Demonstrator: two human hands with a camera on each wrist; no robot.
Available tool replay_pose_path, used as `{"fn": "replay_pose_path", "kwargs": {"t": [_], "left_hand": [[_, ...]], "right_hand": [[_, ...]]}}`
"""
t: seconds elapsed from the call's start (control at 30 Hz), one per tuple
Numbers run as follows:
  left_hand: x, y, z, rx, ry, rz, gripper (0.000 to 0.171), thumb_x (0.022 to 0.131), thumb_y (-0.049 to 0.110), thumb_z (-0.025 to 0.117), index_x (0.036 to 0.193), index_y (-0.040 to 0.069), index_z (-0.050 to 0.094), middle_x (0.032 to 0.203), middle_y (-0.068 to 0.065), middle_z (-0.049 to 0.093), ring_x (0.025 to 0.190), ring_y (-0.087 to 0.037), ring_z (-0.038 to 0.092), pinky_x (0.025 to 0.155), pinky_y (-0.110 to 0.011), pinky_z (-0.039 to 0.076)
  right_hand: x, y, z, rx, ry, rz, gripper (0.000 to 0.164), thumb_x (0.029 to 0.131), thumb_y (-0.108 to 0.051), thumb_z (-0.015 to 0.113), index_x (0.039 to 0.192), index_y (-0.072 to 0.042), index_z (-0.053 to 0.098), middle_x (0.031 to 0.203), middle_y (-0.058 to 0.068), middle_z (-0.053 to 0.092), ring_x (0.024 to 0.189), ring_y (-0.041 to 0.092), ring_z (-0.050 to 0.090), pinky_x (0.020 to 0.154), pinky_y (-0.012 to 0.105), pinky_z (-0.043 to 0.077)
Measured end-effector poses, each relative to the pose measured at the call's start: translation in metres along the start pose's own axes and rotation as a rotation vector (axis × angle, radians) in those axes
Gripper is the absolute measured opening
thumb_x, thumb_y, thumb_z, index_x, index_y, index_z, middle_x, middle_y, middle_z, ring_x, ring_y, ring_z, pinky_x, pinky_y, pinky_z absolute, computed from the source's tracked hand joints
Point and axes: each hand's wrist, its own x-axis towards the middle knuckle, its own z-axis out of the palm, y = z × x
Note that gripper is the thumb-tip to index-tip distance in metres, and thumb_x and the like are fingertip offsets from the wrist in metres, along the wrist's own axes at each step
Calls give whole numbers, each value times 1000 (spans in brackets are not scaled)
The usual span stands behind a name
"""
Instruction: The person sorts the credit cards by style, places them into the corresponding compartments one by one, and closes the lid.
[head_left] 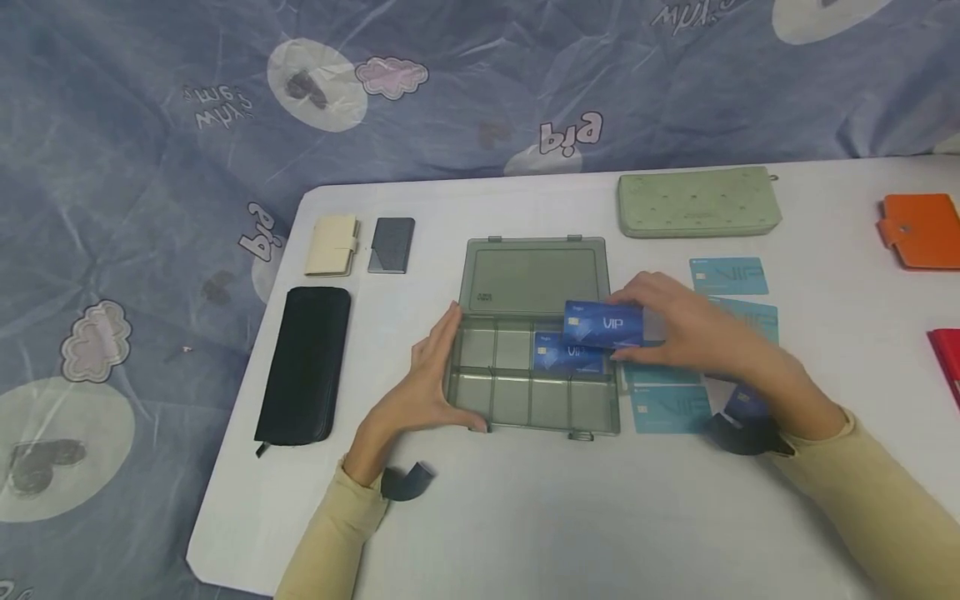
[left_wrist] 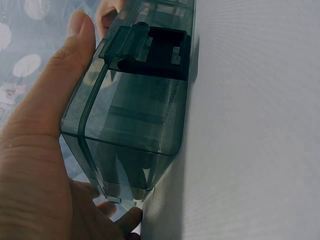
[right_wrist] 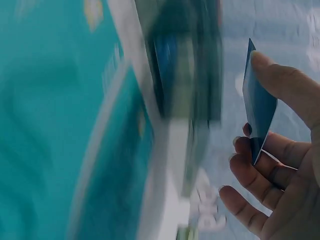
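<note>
A translucent grey-green compartment box (head_left: 475, 398) lies on the table with its lid (head_left: 532, 279) folded back. My left hand (head_left: 427, 379) rests against its left side, fingers straight along the wall and thumb at the front left corner; the left wrist view shows this thumb (left_wrist: 60, 75) by the box edge. My right hand (head_left: 678, 323) pinches a blue VIP card (head_left: 592, 322) above the box's back right part. Thumb and fingers hold the card (right_wrist: 257, 102) by its edges in the right wrist view. Another blue card (head_left: 558, 357) sits in the back row of compartments.
Light-blue cards (head_left: 670, 409) lie right of the box, with a dark blue card (head_left: 746, 402) near my right wrist. A green case (head_left: 699, 202), orange wallet (head_left: 926, 232) and red item (head_left: 948, 354) are farther out. Left stand a black wallet (head_left: 303, 367), cream holder (head_left: 332, 245) and grey holder (head_left: 391, 245).
</note>
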Motion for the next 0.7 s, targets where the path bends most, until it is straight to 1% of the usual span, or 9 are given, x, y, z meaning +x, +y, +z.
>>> {"fn": "replay_pose_path", "kwargs": {"t": [0.1,0.17,0.33,0.47,0.63,0.7], "left_hand": [[-1,-1,0,5,0,-3,148,44,75,75,149,10,-7,157,-4,-8,143,-18,-1,104,-49,13],[0,-1,0,4,2,-2,148,44,76,73,149,10,-8,157,-4,-7,143,-18,-1,104,-49,13],[1,1,-1,2,5,6,147,45,80,69,149,10,-8,157,-5,-7,143,-17,-1,105,-50,13],[1,2,-2,-4,1,3,147,45,79,70,149,10,-8,157,-6,-7,143,-17,-1,105,-50,12],[1,2,-2,-13,1,0,147,45,77,72,149,10,-7,157,-5,-7,143,-17,-1,106,-49,12],[1,2,-1,-11,3,2,147,45,77,72,149,9,-7,157,-5,-7,143,-17,0,106,-49,12]], "right_hand": [[5,-11,13,-4,-39,-37,60,68,-38,82,117,-13,59,109,-5,57,100,12,48,86,38,43],[7,-15,19,-20,-38,-65,61,68,-41,81,118,-13,60,109,-4,57,98,12,47,84,37,43],[7,-16,27,-81,15,-129,65,64,-43,82,116,-9,62,104,-4,56,92,11,45,77,33,41],[7,-14,31,-105,52,-167,65,64,-45,82,114,-8,64,102,-3,55,90,11,45,75,31,40],[6,-10,35,-89,90,-212,65,64,-42,83,116,-7,64,108,1,53,96,15,46,79,32,40],[4,-8,36,-79,96,-207,65,65,-41,83,117,-8,63,112,2,53,101,16,47,83,33,40]]}}
